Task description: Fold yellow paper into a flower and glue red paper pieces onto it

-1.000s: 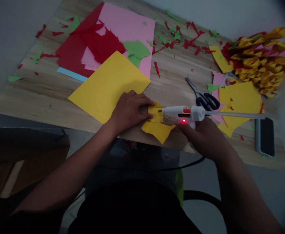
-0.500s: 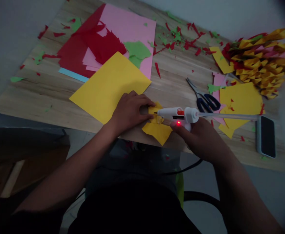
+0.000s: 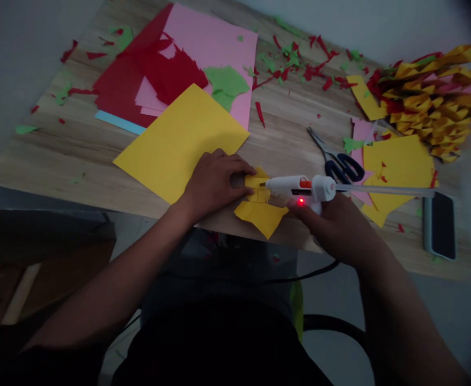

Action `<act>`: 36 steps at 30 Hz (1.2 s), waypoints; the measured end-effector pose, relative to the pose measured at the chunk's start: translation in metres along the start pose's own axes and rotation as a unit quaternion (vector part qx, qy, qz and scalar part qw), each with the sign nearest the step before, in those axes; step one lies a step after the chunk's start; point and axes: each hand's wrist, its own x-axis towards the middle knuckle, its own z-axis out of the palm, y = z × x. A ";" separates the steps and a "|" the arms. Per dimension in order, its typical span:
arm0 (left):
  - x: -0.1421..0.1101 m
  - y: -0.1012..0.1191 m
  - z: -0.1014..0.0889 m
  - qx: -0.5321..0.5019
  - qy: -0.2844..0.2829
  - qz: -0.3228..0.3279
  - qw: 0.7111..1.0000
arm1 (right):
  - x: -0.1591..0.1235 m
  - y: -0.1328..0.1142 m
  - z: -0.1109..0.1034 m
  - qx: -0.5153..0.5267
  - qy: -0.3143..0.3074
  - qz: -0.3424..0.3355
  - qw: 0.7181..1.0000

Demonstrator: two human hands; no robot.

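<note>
Two bare hands meet near the centre of the frame. The left hand (image 3: 215,179) holds a folded yellow paper piece (image 3: 256,194) on the wooden table (image 3: 78,166) with thumb and fingertip. The right hand (image 3: 338,222) is wrapped around a white hot-glue gun (image 3: 284,185), its nozzle at that paper and its red light on. Right of centre lie scissors (image 3: 345,167); at lower right, a smartphone (image 3: 440,228).
</note>
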 end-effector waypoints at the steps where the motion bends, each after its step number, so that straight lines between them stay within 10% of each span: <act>1: 0.000 0.000 0.000 -0.002 0.001 0.000 1.000 | 0.000 0.000 0.000 0.002 -0.001 0.003 1.000; 36: 0.000 0.001 0.000 0.000 0.000 0.003 1.000 | 0.005 0.000 0.008 0.041 0.034 -0.026 0.998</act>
